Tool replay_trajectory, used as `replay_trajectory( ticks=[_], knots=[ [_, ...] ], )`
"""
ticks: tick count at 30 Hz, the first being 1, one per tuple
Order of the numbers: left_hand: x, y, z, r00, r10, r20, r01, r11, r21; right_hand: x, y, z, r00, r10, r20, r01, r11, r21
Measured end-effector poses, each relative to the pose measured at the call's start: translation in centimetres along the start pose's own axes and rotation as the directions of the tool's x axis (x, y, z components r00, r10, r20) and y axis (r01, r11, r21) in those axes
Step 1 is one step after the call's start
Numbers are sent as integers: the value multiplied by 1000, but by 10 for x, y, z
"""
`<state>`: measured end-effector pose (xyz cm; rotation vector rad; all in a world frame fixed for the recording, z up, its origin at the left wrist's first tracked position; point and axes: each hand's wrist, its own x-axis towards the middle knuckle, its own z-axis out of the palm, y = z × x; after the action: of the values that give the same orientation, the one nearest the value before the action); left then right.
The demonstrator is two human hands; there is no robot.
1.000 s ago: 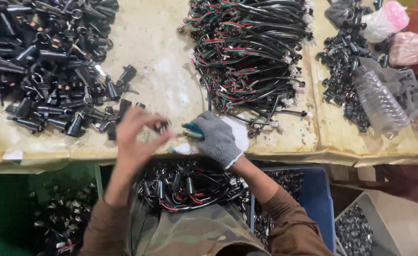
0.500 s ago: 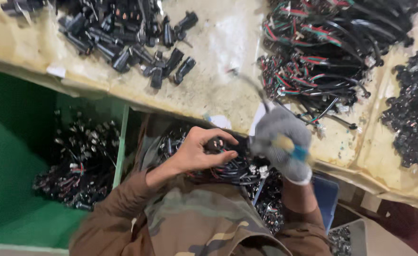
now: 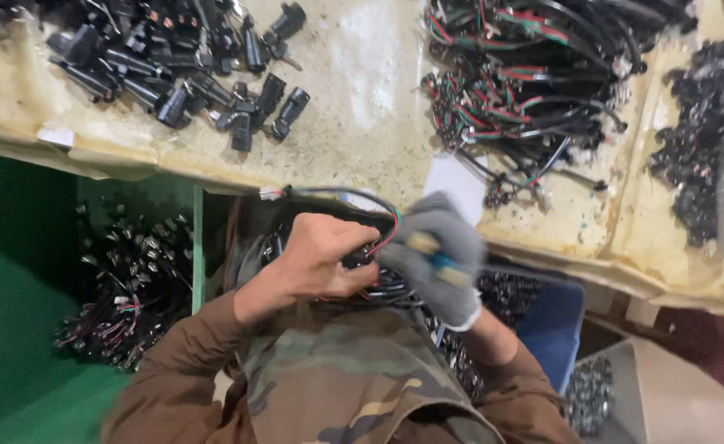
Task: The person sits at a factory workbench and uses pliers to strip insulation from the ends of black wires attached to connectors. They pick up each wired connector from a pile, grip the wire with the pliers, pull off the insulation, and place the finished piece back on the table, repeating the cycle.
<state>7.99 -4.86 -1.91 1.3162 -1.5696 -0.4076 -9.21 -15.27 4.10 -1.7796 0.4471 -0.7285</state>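
- At frame centre, below the bench edge: bare left hand [image 3: 322, 261] closed around a black cable bundle with red and green wires [image 3: 376, 247].
- Grey-gloved right hand [image 3: 438, 261] just right of it, touching, fingers wrapped on a teal-and-yellow-handled tool [image 3: 434, 256].
- Cable arcs up-left from both fists to a small white connector [image 3: 270, 194].
- Left hand nearer that connector.

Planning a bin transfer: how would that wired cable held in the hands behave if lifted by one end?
The cable arcs loosely above the left hand, so it is probably floppy. Its thin build suggests it is light. Loose wires could snag on the bundle below.
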Motion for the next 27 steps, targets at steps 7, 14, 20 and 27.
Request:
replay_trajectory(
  ticks=[7, 14, 20, 27],
  knots=[
    [-24, 41, 39, 994, 75, 83, -68, 995, -76, -41, 0, -12, 999, -10, 44, -31, 564, 825],
    [-5, 38, 42, 995, -19, 103, 37, 984, -172, -44, 5, -20, 999, -5, -54, 43, 679, 733],
    [4, 40, -45, 919, 268, 289, 93, 565, -820, 42, 37, -90, 922, -45, -384, -32, 981, -191],
    [-30, 8, -22, 885, 82, 459, -189, 963, 190, 92, 68, -126, 945, -306, -118, 41, 466, -884]
  ],
)
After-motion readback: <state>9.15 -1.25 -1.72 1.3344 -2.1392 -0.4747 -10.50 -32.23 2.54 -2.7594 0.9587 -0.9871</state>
